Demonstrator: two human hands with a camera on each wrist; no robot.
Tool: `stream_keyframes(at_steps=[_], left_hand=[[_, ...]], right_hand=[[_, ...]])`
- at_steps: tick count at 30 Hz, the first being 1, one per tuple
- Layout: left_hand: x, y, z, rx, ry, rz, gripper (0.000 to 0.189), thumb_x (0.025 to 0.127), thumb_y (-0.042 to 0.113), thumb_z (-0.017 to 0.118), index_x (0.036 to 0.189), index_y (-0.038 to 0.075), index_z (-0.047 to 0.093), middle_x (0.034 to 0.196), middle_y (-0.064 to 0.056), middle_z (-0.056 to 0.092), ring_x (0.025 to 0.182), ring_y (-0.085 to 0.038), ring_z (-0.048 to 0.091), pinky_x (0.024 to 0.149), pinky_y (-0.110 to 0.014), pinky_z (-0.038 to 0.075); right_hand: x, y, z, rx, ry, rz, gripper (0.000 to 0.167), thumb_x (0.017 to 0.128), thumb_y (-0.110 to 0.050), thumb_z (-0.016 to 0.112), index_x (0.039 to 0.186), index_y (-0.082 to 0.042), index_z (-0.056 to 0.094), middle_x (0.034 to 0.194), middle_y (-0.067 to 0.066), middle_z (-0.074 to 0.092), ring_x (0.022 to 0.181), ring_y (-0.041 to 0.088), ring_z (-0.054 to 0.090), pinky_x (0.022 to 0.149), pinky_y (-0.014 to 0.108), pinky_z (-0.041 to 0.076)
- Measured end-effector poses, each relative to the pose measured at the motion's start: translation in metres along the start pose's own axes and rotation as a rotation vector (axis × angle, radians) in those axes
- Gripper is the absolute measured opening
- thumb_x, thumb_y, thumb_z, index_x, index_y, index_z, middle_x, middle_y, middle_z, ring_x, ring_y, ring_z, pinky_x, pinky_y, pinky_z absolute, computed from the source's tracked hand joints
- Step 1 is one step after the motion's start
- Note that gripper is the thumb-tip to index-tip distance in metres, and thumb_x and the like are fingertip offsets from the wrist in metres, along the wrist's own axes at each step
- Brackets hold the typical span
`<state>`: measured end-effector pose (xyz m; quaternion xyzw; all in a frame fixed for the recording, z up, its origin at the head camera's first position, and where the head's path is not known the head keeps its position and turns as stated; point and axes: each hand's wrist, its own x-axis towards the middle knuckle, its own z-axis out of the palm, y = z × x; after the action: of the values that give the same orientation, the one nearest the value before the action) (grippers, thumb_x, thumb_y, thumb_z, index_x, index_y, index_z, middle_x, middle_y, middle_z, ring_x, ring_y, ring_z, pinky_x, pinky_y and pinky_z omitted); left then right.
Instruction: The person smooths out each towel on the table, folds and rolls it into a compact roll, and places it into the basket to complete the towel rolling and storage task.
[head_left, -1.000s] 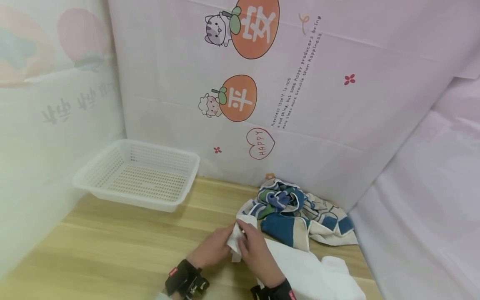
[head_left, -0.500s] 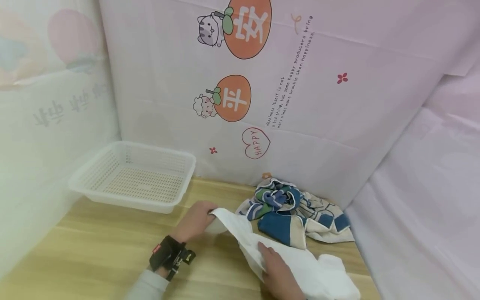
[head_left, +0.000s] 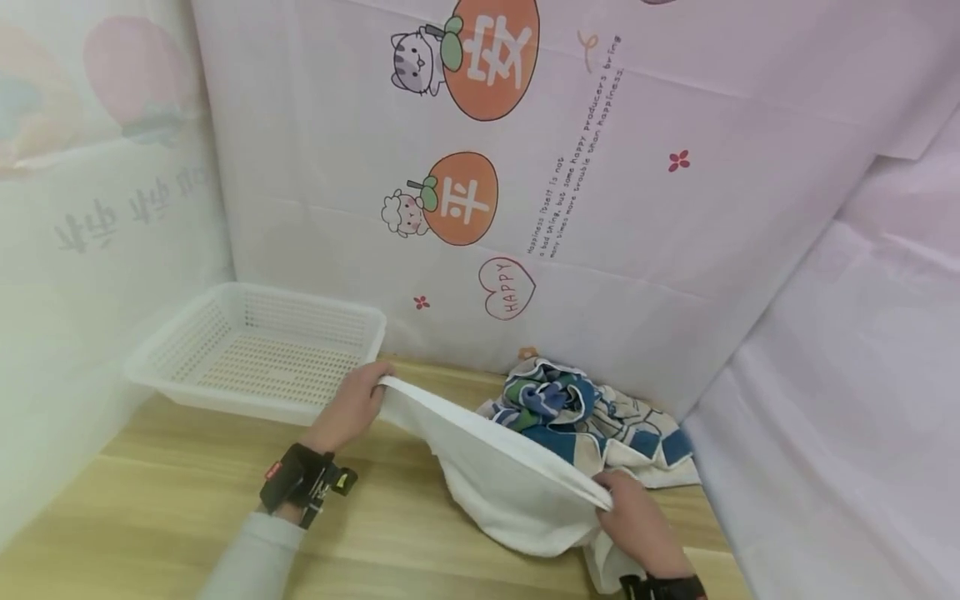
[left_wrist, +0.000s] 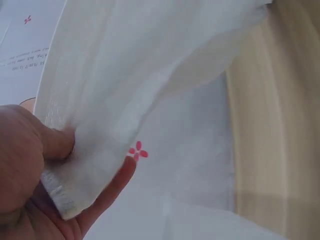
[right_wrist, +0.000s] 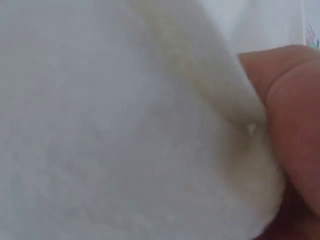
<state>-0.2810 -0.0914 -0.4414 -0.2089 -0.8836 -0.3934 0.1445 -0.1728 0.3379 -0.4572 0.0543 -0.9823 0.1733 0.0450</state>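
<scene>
A white towel [head_left: 510, 475] is stretched between both hands, its upper edge running down from left to right and its middle sagging over the table. My left hand [head_left: 356, 404] pinches one corner beside the basket; in the left wrist view the thumb presses that towel corner [left_wrist: 95, 150] against the fingers. At the other end, my right hand [head_left: 637, 517] grips the towel's edge. Cloth fills most of the right wrist view, with the right hand's thumb [right_wrist: 300, 120] along its border. A lower part of the towel hangs below the right hand.
A white perforated basket [head_left: 262, 408] stands at the back left, partly behind the left hand. Crumpled blue, green and beige patterned towels [head_left: 585, 408] lie against the back curtain [head_left: 337, 208]. The wooden table [head_left: 187, 492] is bounded by curtains on both sides.
The hands were together at a bunched piece of the white towel. Then the left hand moved left and up, the right moved right, and the towel spread out and lifted between them.
</scene>
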Motion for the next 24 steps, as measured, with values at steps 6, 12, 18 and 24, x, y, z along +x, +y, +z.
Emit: stream_keyframes(at_steps=[6, 12, 18, 24], left_hand=[[0.022, 0.014, -0.019, 0.011, 0.088, 0.069, 0.026, 0.097, -0.008, 0.052, 0.114, -0.001, 0.069, 0.108, -0.02, 0.067, 0.099, -0.035, 0.066, 0.085, -0.048, 0.058], [0.036, 0.032, -0.041, -0.045, 0.212, 0.181, 0.028, 0.098, -0.009, 0.047, 0.114, -0.002, 0.07, 0.107, -0.019, 0.066, 0.1, -0.033, 0.066, 0.086, -0.047, 0.059], [0.012, 0.035, -0.048, -0.102, 0.204, 0.297, 0.024, 0.093, -0.011, 0.057, 0.11, -0.001, 0.071, 0.108, -0.015, 0.072, 0.101, -0.03, 0.068, 0.088, -0.045, 0.058], [-0.049, 0.001, -0.027, -0.17, -0.031, 0.201, 0.022, 0.093, -0.006, 0.059, 0.106, 0.004, 0.073, 0.104, -0.01, 0.075, 0.09, -0.017, 0.068, 0.082, -0.037, 0.059]], right_hand=[[0.014, 0.022, -0.04, -0.086, 0.072, 0.003, 0.037, 0.069, 0.01, 0.07, 0.104, 0.0, 0.073, 0.096, 0.014, 0.071, 0.088, 0.033, 0.065, 0.079, 0.056, 0.054], [0.009, 0.022, -0.082, -0.056, 0.171, -0.003, 0.042, 0.072, 0.011, 0.068, 0.113, 0.004, 0.069, 0.107, 0.023, 0.067, 0.097, 0.041, 0.062, 0.082, 0.059, 0.051], [-0.013, 0.044, -0.067, -0.024, 0.236, 0.049, 0.04, 0.076, 0.008, 0.071, 0.116, 0.007, 0.067, 0.109, 0.027, 0.066, 0.097, 0.043, 0.063, 0.082, 0.061, 0.051], [-0.052, 0.091, -0.013, -0.007, 0.122, 0.149, 0.037, 0.074, 0.009, 0.068, 0.111, 0.008, 0.07, 0.104, 0.025, 0.071, 0.095, 0.041, 0.067, 0.084, 0.058, 0.054]])
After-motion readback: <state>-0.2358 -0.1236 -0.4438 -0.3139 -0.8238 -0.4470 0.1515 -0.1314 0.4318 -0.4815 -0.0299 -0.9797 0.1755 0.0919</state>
